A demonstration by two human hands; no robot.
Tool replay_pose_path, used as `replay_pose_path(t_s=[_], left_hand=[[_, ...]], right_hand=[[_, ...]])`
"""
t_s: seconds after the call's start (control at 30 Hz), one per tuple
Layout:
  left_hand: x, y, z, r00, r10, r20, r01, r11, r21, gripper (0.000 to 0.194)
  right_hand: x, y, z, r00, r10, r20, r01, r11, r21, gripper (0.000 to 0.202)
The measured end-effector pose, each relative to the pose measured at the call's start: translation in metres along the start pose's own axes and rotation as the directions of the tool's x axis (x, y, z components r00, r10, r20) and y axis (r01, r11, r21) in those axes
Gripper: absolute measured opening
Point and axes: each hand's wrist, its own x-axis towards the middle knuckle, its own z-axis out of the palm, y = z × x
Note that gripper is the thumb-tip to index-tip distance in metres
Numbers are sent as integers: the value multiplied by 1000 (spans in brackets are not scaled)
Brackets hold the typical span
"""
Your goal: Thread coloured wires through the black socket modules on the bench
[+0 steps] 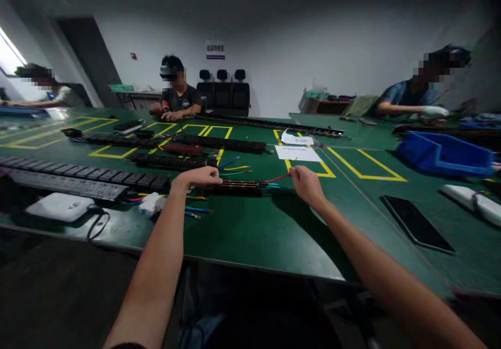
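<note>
In front of me a short dark strip (pixel 238 188) with copper-coloured lines lies on the green table (pixel 250 229). My left hand (pixel 201 176) is closed at the strip's left end; what its fingers pinch there is too small to make out. A red wire (pixel 277 178) runs from the right end, and my right hand (pixel 305 182) pinches its tip. Blue-green wires (pixel 276 187) extend from the same end, below the red one. Blue wires with metal lugs (pixel 199 211) lie below my left wrist.
Long socket strips (pixel 90 174) and a white box (pixel 60 206) lie left. Black strips (pixel 219 143) and paper sheets (pixel 298 154) lie beyond my hands. Right are a phone (pixel 417 223) and a blue bin (pixel 444 153). Three people sit around the tables.
</note>
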Motion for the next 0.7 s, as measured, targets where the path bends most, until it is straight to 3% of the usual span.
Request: replay_pose_path(t_s=[0.7], left_hand=[[-1,0,-1,999,-8,34,7,1000,14,29]], right_hand=[[-1,-3,-3,1000,0,23,0,1000,-7,35]])
